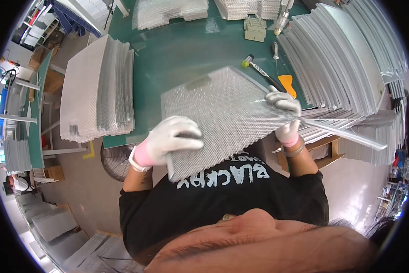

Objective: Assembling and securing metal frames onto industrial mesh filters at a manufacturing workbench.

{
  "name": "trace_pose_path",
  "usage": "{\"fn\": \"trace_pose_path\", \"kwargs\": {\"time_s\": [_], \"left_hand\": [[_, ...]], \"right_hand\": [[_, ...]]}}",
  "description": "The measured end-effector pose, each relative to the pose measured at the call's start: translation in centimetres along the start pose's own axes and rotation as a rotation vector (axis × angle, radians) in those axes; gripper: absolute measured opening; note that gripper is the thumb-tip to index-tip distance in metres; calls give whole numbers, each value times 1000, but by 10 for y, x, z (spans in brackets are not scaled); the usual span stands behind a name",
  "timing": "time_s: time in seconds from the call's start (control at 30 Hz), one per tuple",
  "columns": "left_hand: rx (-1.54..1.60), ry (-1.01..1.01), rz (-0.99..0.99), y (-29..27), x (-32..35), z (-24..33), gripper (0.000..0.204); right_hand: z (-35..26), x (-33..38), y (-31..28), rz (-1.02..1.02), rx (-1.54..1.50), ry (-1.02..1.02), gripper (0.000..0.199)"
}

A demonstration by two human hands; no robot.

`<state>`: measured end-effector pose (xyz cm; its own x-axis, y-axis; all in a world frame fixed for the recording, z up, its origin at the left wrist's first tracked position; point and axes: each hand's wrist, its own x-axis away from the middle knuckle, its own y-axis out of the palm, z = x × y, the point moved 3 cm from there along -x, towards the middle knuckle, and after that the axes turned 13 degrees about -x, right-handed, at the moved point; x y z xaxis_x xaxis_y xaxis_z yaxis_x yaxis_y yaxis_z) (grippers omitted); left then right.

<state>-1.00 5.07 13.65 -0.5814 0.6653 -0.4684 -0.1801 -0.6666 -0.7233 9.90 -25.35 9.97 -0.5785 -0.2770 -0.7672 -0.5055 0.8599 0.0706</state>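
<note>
A silver metal mesh panel (222, 118) is tilted in front of me, its near edge close to my chest and its far part above the green table. My left hand (170, 140), in a white glove, holds the panel's near left edge, fingers lying over the mesh. On the right side my gloved right hand (284, 107) has its fingers curled round the edge. A pale metal strip (345, 133) sticks out rightward from beside the right hand; whether that hand grips it too, I cannot tell. A slim frame piece runs along the panel's far right edge.
Stacks of mesh panels stand at the left (93, 91) and right (336, 59) of the green table (154, 59). Beyond the panel lie a mallet (259, 68), an orange scraper (286, 84) and a screwdriver (276, 50). A floor fan (115, 161) stands below left.
</note>
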Motion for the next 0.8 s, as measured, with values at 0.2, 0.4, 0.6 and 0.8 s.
{"fn": "trace_pose_path", "kwargs": {"time_s": [0.2, 0.4, 0.6, 0.8], "left_hand": [[-473, -55, -127, 78, 0, -34, 31], [-560, -21, -246, 122, 12, -36, 32], [-490, -32, -302, 132, 22, -10, 42], [84, 6, -596, 90, -7, -15, 71]], "right_hand": [[30, 131, -20, 324, 28, 568, 59], [-15, 157, -14, -573, 244, 1365, 45], [-16, 56, -84, -380, 682, 1059, 36], [71, 37, -181, -22, 1164, 939, 51]]}}
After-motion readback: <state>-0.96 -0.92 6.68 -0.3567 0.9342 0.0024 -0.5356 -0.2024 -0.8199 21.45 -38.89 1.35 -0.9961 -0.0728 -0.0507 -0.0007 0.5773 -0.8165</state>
